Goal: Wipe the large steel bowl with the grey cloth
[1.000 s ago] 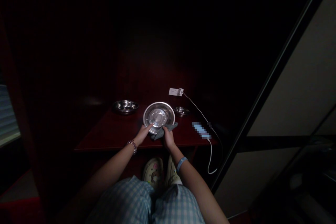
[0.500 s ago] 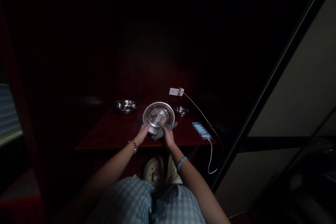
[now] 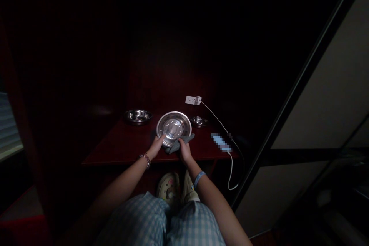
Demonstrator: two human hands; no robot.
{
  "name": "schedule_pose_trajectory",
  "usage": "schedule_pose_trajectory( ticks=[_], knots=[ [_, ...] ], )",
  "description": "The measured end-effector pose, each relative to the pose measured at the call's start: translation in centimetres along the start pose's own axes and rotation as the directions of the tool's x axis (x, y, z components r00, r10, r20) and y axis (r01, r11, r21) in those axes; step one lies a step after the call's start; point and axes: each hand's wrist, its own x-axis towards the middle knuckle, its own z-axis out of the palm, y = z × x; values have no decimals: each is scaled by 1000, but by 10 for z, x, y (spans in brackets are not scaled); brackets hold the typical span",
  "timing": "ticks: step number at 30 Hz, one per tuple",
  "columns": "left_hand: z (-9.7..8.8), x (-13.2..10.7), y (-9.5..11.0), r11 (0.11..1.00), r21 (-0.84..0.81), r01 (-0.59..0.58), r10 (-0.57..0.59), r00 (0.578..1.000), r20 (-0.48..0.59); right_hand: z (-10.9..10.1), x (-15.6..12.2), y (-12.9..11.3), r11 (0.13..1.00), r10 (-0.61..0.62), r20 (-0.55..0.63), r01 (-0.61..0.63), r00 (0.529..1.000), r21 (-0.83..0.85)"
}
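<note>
A shiny steel basin [image 3: 173, 120] is held tilted towards me above the dark red desk [image 3: 106, 150]. My left hand [image 3: 157, 146] grips its lower left rim, thumb on the inside. At the lower right rim, my right hand [image 3: 184, 149] is closed on a grey cloth [image 3: 174, 146], pressing it against the basin. The fingers of both hands are hidden beneath the basin and cloth. Behind the basin, one steel bowl [image 3: 138, 117] rests to the left and a smaller steel bowl [image 3: 199, 122] to the right.
A wall socket [image 3: 190, 100] holds a white charger, and its white cable [image 3: 215, 117] runs down the right side. A blurred-out blue phone-like thing [image 3: 221, 143] lies on the desk's right part. Below the front edge are my feet in clogs [image 3: 168, 189].
Almost nothing differs. The basin's tilt and the reflection in its base have shifted very slightly, while both hands keep their hold.
</note>
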Motion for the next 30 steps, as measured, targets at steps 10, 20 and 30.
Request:
schedule_pose_trajectory(
  ticks=[10, 20, 30],
  knots=[
    [-2, 1, -1, 997, 77, -10, 8, 1000, 19, -5, 5, 7, 999, -26, 22, 26, 999, -26],
    [-1, 0, 1, 997, 71, -1, 0, 1000, 9, -5, 5, 6, 999, -16, 16, 17, 1000, -33],
    [-2, 2, -2, 998, 60, -18, 17, 1000, 22, -5, 5, 6, 1000, -4, 14, 5, 1000, -31]
  ],
)
